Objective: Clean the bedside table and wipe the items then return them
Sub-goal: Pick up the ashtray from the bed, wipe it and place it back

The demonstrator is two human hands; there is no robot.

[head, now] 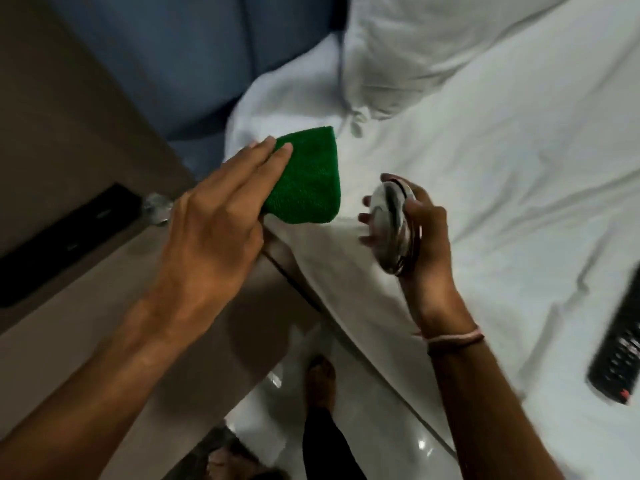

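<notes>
Right hand (420,237): fingers curled around a round shiny metal dish (393,226), held on edge above the bed (502,202); thread band at the wrist. Left hand (214,216): fingers extended flat and together, pressed over the near part of a green microfibre cloth (308,181); whether the thumb pinches it from beneath cannot be told. Cloth projects past the fingertips, over the white sheet by the corner of the brown bench (207,341). Black remote control (620,355) lies on the bed, well right. Pillow (433,46) beyond.
</notes>
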